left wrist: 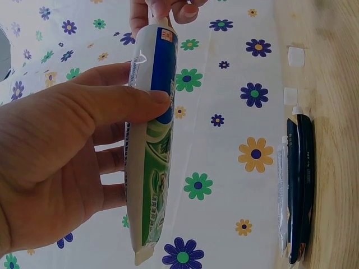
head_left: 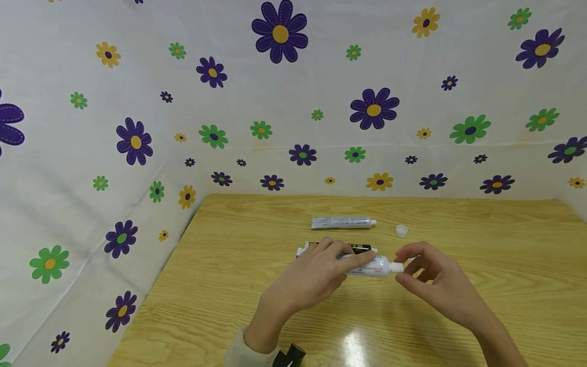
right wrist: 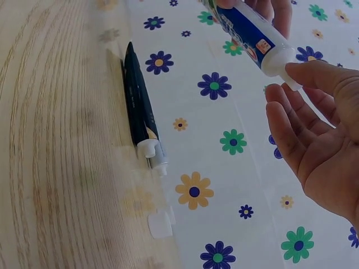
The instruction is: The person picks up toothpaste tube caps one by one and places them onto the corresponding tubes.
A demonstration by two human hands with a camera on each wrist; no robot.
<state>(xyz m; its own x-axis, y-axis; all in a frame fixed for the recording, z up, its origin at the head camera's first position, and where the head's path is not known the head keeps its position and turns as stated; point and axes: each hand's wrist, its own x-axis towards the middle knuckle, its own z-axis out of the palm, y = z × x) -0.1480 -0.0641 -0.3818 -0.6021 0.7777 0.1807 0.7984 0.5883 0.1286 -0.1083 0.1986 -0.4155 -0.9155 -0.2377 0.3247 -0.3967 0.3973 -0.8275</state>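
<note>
Above a wooden table, left hand pinches a tube, contents hidden, right hand spread by its tip.

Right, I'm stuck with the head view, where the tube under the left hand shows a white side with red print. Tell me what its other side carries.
Observer: Blue and green print. In the left wrist view that side of the tube is turned to the camera.

Operator: Good. Near the right hand I can make out only one loose cap. Check for another.

Observer: There seems to be one: the left wrist view shows two white pieces lying apart on the table, likely both caps.
</note>
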